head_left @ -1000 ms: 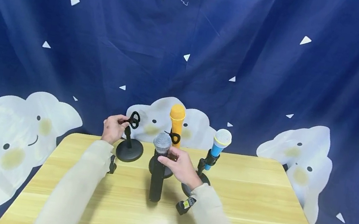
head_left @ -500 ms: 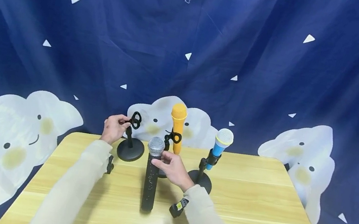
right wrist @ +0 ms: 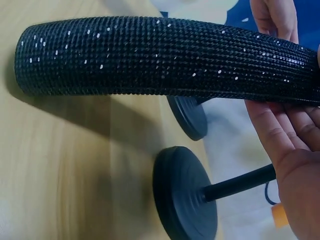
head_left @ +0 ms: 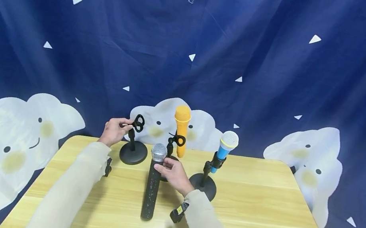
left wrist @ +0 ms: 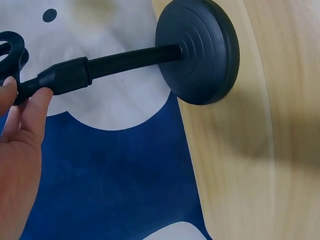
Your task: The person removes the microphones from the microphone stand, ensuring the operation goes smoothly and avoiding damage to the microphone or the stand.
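Observation:
In the head view my left hand (head_left: 115, 132) pinches the upper part of a black desktop microphone stand (head_left: 133, 154), just below its ring-shaped clip (head_left: 139, 123). The left wrist view shows the thumb and fingers at the neck of that stand (left wrist: 125, 63), whose round base is by the table edge. Between thumb and fingers my right hand (head_left: 177, 175) holds a black microphone (head_left: 151, 191) with a silver mesh head, nearly upright, head up. Its sparkly textured handle (right wrist: 150, 57) crosses the right wrist view; whether its lower end touches the table cannot be told.
Behind the black microphone, a yellow microphone (head_left: 181, 124) sits in a second stand. A blue microphone with a white head (head_left: 224, 149) is in a third stand (head_left: 203, 185) to the right. The wooden table (head_left: 261, 208) ends at a dark blue curtain (head_left: 196, 31).
The black microphone and my right hand have shifted left and nearer to me, uncovering more of the yellow microphone's stand. My left hand stays at its stand.

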The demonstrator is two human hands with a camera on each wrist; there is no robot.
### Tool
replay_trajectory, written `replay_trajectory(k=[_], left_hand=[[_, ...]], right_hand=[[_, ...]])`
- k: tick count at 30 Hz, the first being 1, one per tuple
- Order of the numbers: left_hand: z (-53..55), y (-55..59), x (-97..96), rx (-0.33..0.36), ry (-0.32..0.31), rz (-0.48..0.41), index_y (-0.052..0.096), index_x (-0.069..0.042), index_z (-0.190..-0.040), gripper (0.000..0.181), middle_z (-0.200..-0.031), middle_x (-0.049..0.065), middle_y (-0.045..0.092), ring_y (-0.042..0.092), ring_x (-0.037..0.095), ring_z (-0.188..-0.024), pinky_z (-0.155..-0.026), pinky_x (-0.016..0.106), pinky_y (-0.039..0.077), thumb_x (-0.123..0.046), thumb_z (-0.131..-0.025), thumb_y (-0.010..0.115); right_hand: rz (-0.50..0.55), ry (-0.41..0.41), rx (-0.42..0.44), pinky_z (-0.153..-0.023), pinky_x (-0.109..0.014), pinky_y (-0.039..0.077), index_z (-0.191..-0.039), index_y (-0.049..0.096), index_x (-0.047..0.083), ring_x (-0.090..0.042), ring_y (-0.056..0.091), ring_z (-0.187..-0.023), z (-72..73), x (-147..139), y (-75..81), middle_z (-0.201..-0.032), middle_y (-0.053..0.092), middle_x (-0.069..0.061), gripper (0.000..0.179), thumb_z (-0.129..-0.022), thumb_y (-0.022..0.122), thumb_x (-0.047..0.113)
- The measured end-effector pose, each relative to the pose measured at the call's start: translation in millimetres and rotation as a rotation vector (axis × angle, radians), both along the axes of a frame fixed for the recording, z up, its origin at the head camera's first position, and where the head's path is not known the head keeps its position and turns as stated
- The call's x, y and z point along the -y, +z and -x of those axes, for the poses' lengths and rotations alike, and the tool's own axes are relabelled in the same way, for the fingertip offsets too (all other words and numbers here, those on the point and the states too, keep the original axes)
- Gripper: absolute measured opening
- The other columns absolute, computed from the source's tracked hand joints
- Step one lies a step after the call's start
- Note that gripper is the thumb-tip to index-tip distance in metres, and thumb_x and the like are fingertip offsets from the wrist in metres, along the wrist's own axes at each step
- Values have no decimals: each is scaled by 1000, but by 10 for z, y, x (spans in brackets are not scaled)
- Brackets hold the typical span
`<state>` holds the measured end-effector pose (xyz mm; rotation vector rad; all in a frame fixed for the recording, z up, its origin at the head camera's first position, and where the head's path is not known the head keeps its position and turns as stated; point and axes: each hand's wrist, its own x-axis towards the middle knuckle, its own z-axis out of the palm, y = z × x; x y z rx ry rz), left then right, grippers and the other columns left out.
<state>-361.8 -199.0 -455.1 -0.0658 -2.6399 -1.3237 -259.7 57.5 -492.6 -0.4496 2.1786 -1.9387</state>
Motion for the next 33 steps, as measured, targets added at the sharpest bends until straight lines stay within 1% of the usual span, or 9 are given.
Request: replay_trajectory(k=[2,6,8,10,15,18,23,28,33], left_hand=[[4,-8,11,4,-3,1,71,-1,-121,27,-116,22,70,71,32,-100,-90,42,55,-7,-95,68],[25,-15,21,4,-4,2,71,-2,-121,27,-114,21,70,71,32,-100,-90,42,55,-8,-95,69],[30,-13,22,3,-2,2,72,-2,-121,27,-112,21,71,71,32,-99,-89,42,55,-7,-95,69],[28,-12,18,-7,-3,5,72,-1,-120,27,-111,21,71,71,32,-99,-88,42,56,-6,-95,69],[11,-6,1,-15,1,6,72,0,-118,25,-111,22,71,71,32,-98,-85,38,55,-5,-94,69],[9,1,-10,-16,4,9,73,0,-118,25,-112,22,71,71,31,-98,-84,36,55,-5,-94,70],[-10,-2,-21,-22,24,28,73,-1,-117,24,-114,22,70,71,34,-99,-85,42,57,-5,-93,70],[-20,13,-34,-43,39,51,73,0,-116,24,-116,22,70,69,34,-103,-90,45,55,-4,-93,71],[-17,14,-47,-41,50,61,74,0,-116,24,-115,21,70,69,33,-103,-89,44,56,-5,-93,71]], right_hand=[[11,4,1,-80,-34,60,-109,64,-15,-17,70,-89,-7,19,-6,-97,71,-16,24,-96,66,5],[29,-6,40,-79,-33,60,-112,64,-14,-21,71,-90,93,52,-156,-104,72,-22,27,-97,65,9],[24,-14,77,-79,-32,59,-115,63,-14,-21,72,-91,155,68,-234,-107,71,-23,31,-97,66,11],[30,-11,124,-80,-32,59,-120,61,-14,-20,71,-91,189,77,-268,-109,71,-22,35,-95,68,11],[74,35,242,-82,-33,59,-130,53,-16,-18,69,-91,225,90,-332,-113,69,-22,47,-90,70,3],[89,56,276,-82,-30,58,-132,51,-16,-17,68,-90,229,108,-382,-112,69,-21,51,-87,70,-1],[86,68,275,-82,-30,58,-129,53,-17,-18,69,-91,217,175,-497,-111,70,-22,48,-86,71,-3],[91,45,258,-82,-34,59,-130,52,-18,-27,71,-96,231,249,-567,-113,68,-27,50,-87,72,-2],[47,10,207,-83,-35,59,-131,50,-20,-35,71,-98,209,282,-586,-114,67,-30,52,-87,73,-1]])
